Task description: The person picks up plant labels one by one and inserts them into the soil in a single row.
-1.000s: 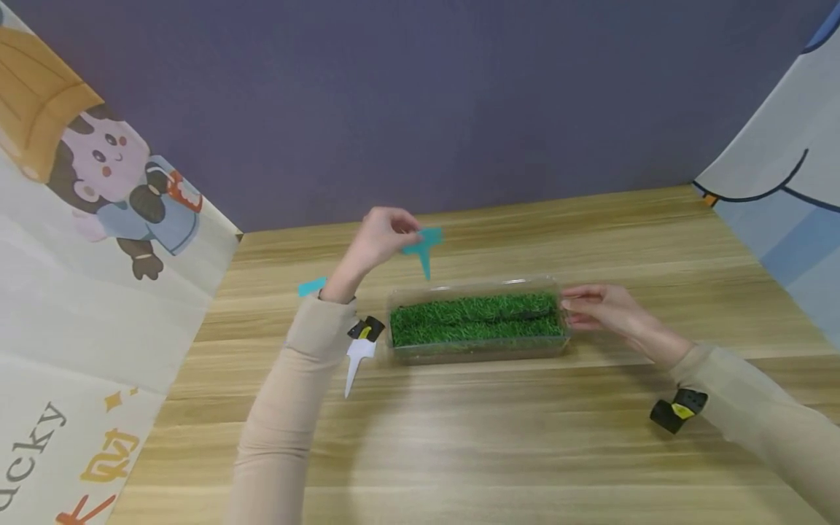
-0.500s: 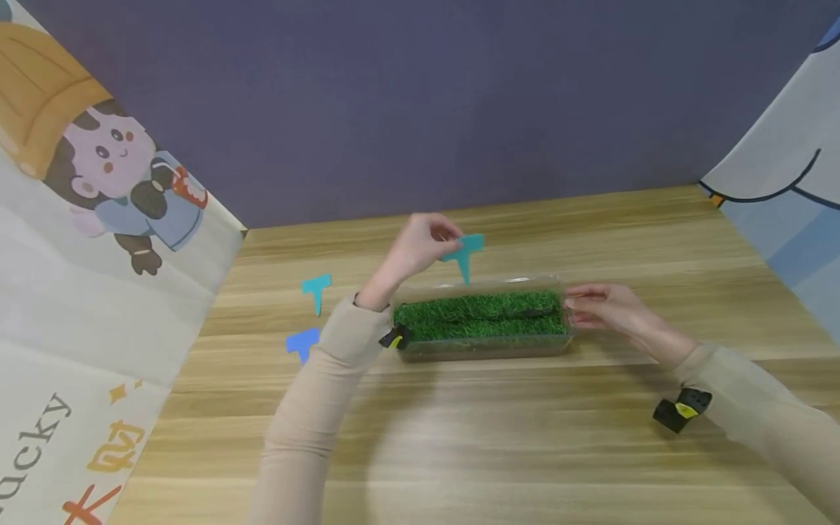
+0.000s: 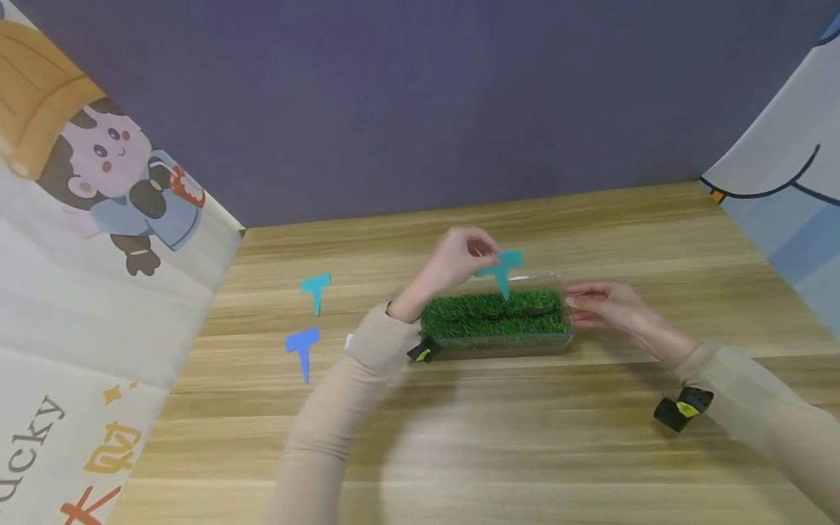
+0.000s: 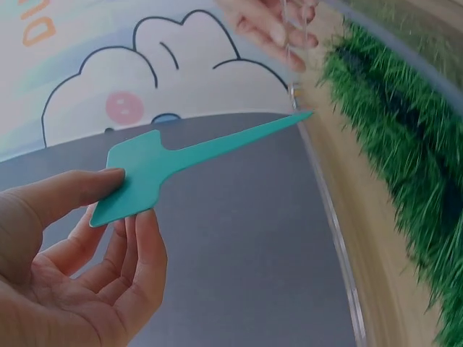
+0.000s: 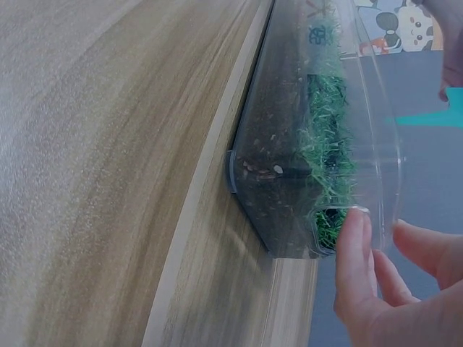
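My left hand (image 3: 459, 259) pinches a teal T-shaped plant label (image 3: 505, 271) by its wide head, between thumb and fingers. In the left wrist view the pointed stem of the label (image 4: 217, 148) is seen whole. It hangs tip down above the right part of a clear plastic planter box (image 3: 495, 348). Inside the box are two strips of artificial grass (image 3: 459, 306), with a dark gap between them. My right hand (image 3: 610, 310) touches the box's right end wall with its fingers extended; the right wrist view shows soil (image 5: 275, 137) below the grass.
Another teal label (image 3: 316, 292) and a blue label (image 3: 303, 354) lie on the wooden table (image 3: 558, 437) left of the box. A white label (image 3: 348, 340) is mostly hidden by my left sleeve. A dark wall (image 3: 459, 109) stands behind the table.
My left hand has carried the teal label rightward and lower, from beyond the box's left end to over its right part. My right hand stays at the end wall.
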A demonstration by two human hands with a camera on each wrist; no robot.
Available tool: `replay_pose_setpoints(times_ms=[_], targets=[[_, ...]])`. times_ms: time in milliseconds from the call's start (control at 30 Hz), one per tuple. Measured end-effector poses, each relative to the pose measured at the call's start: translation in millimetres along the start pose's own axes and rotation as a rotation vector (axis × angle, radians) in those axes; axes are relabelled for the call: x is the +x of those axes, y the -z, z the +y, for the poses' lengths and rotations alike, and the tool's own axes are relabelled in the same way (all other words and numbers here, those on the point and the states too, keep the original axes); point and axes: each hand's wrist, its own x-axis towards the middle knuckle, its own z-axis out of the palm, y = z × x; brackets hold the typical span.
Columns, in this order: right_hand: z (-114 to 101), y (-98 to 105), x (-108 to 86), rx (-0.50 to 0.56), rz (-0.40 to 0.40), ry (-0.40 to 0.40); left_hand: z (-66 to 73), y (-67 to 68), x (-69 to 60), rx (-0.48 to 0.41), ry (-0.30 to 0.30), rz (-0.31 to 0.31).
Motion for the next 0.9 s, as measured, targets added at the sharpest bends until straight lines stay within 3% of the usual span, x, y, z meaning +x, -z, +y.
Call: replay_pose_setpoints(times_ms=[333, 600, 900], targets=[[5.8, -14.6, -12.0, 0.000, 0.013, 0.001, 0.3, -17.8, -11.1, 0.002, -0.024, -0.084], [9.9, -27.0, -23.3, 0.034, 0.030, 0.015, 3.2, -28.2, -21.0, -0.018, -0.006, -0.160], [12.6, -40.6, -34.4, 0.042, 0.047, 0.009, 6.6, -37.0, -33.5, 0.045, -0.050, -0.198]])
